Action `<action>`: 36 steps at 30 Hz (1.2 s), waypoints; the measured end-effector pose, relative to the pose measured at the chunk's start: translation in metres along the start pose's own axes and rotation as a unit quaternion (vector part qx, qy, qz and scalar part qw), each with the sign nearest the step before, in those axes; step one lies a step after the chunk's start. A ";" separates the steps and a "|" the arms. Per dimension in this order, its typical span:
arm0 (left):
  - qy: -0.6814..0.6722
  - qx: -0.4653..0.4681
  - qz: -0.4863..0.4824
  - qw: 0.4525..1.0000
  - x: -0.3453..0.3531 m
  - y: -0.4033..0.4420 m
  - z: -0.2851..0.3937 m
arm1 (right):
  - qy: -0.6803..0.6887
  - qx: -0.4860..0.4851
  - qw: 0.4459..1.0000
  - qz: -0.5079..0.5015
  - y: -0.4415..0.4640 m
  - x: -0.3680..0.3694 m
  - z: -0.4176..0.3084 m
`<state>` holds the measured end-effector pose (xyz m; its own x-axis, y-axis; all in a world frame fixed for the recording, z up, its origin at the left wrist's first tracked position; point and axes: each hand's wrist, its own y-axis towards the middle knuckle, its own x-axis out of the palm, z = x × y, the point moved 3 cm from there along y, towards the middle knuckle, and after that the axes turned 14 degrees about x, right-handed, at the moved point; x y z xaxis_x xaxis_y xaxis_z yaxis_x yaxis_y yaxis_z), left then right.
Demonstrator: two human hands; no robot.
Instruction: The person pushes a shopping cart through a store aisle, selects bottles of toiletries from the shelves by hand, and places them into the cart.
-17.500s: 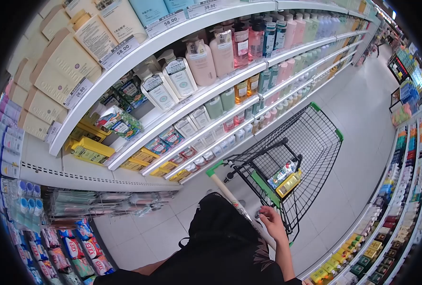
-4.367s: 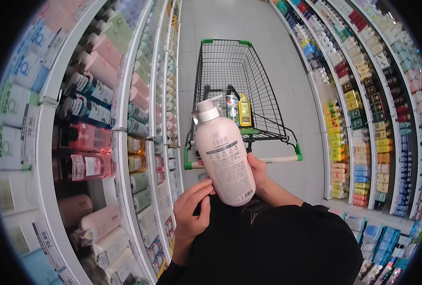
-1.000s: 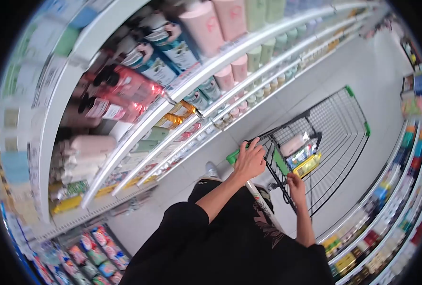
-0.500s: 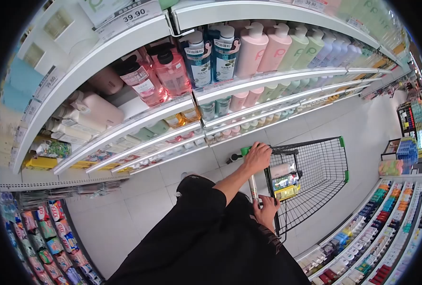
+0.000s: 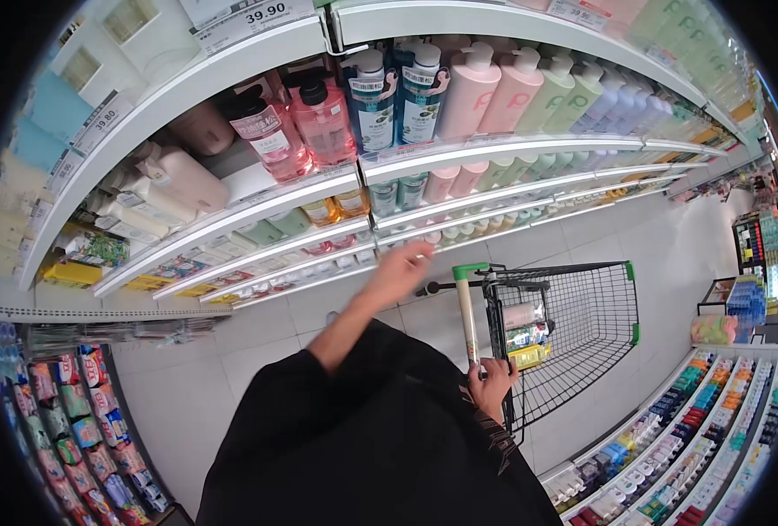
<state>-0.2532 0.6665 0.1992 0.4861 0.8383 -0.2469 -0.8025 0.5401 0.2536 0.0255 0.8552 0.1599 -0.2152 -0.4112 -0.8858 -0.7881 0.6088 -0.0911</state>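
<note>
My left hand [image 5: 404, 267], blurred by motion, is off the shopping cart handle and in the air beside the lower shelves. Its finger pose is smeared, and I see no object in it. My right hand [image 5: 492, 386] is wrapped on the near end of the cart's handle [image 5: 465, 311], a pale bar with a green end. The wire shopping cart [image 5: 582, 302] stands to the right. Inside its handle end lie a pinkish item [image 5: 522, 316], a patterned green-and-white pack [image 5: 526, 336] and a yellow pack [image 5: 532, 355].
Shelves of pump bottles run along the top, with red bottles [image 5: 322, 123], blue bottles [image 5: 420, 96] and pink bottles [image 5: 470, 92]. Another shelf row [image 5: 669, 438] is at lower right. Packets hang in a rack [image 5: 87, 430] at lower left. Tiled floor [image 5: 258, 377] lies between.
My left hand has let go of the cart handle and moved left, toward the shelves. My right hand stays on the handle. The view has shifted slightly.
</note>
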 end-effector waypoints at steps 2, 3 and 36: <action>0.132 0.011 0.098 0.986 -0.070 0.003 0.039 | 0.006 -0.012 1.000 0.018 0.001 0.000 0.003; 0.150 0.071 0.139 0.976 -0.103 0.010 0.060 | 0.007 -0.012 1.000 0.025 0.003 0.002 0.007; 0.533 0.149 0.003 0.833 -0.203 0.115 0.197 | 0.034 -0.025 0.996 0.075 0.032 -0.013 0.022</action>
<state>-0.3761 0.5729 0.4629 -0.2289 0.3843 -0.8944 -0.6052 0.6634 0.4400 0.0158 0.8949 0.1590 -0.3698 -0.3648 -0.8545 -0.7716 0.6328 0.0638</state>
